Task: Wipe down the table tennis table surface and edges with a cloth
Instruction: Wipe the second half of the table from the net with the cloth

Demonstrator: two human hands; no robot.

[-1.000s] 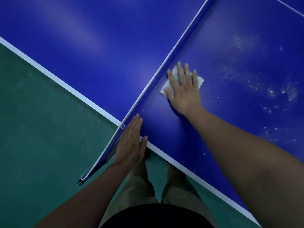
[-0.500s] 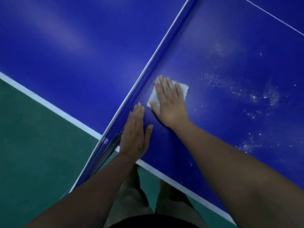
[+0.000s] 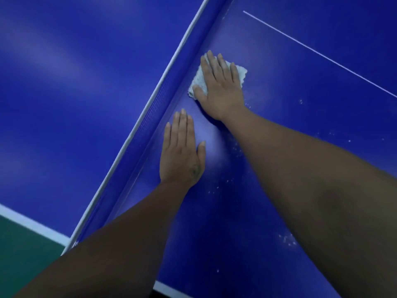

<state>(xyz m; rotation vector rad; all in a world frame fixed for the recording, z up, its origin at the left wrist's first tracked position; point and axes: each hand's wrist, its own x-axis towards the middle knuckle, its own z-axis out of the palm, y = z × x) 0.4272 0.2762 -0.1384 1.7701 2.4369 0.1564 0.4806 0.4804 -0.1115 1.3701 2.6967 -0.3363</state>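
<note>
Our right fingers (image 3: pixel 214 63) lie straight and close together, pressed flat on the white cloth (image 3: pixel 198 82), pinching nothing. Our left fingers (image 3: pixel 182 123) are equally straight and together, flat on the bare blue desk (image 3: pixel 300 93), holding nothing. The cloth sits under the right hand (image 3: pixel 221 89), just beside the foot of the net (image 3: pixel 150 121), with its corners showing past the fingertips and thumb. The left hand (image 3: pixel 182 155) rests nearer us, also beside the net and apart from the cloth. Judgement: we are wiping the strip along the net. To do it well, we should hold the palm flat so the whole cloth bears. Strokes should run parallel to the net and overlap, then work outward to the pale specks (image 3: pixel 286 239) lying to the right and nearer us. The left hand serves only as a brace. Count: two hands, one cloth, one net, one thin white line (image 3: pixel 322 55) on this half. The specks lie in several loose patches, too fine to number. Green floor (image 3: pixel 25 254) shows at lower left.
</note>
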